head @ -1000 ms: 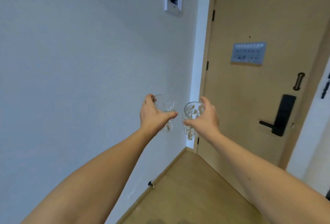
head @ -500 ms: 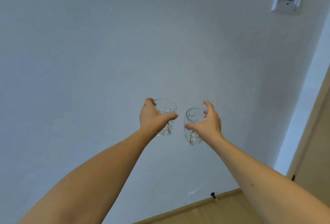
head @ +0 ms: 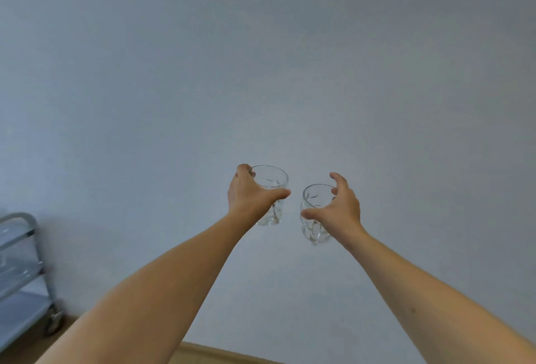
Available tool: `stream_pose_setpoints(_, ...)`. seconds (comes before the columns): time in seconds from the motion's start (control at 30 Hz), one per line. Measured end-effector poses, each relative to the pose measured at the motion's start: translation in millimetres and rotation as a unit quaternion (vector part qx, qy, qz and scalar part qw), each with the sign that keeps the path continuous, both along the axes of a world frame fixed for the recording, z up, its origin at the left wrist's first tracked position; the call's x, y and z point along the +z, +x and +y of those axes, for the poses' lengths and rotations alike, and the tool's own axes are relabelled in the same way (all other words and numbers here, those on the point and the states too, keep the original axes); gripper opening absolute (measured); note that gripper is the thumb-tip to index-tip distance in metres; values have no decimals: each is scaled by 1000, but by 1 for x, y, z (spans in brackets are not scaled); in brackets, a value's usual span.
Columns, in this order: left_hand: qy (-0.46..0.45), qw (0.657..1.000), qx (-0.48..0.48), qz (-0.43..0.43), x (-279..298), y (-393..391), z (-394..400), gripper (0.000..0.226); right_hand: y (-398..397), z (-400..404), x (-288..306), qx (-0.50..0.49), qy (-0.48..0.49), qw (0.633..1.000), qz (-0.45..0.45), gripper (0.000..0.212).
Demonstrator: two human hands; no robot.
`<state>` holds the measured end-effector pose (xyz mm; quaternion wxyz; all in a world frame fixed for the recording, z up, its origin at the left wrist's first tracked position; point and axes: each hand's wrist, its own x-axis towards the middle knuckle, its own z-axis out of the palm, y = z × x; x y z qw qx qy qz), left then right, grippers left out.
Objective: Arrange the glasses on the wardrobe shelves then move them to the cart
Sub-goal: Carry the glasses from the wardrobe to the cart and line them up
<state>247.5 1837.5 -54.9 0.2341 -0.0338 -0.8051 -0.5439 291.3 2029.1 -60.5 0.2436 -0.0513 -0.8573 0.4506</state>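
Two clear faceted glass tumblers point(head: 271, 194) point(head: 314, 212) were held upright, fingers curled round each; the metal-framed cart point(head: 24, 270) was noted lower left, nearer the left hand point(head: 249, 196).

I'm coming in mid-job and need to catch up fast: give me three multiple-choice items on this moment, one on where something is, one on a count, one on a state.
1. Where is the cart?
A. At the left edge, against the wall
B. At the right edge, by a door
C. Straight ahead, between the hands

2. How many glasses are being carried?
A. One
B. Two
C. Four

3. What is the state of the glasses?
A. Held in the air, one per hand
B. Standing on a shelf of the cart
C. Lying on the floor

Key:
1 A: the cart stands at the left edge, its wheel on the floor beside the wall.
2 B: the left hand grips the left glass, and the right hand grips the right glass.
3 A: both glasses hang in front of the wall, resting on nothing.
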Motion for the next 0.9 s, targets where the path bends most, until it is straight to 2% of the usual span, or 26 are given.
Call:
stream_pose_setpoints(0.53, -20, 986, 163, -13, -13, 16, -363, 106, -41, -360, -16, 172, -12, 985, -9, 116)
stream_pose_setpoints(0.77, -15, 973, 227, -40, -39, 39, -489, 98, -56, -490, -32, 239, -15, 970, -30, 115)
stream_pose_setpoints(0.9, -20, 957, 281, -70, -57, 49, -550, 83, -68, -559, -48, 290, 2, 956, -40, 114)
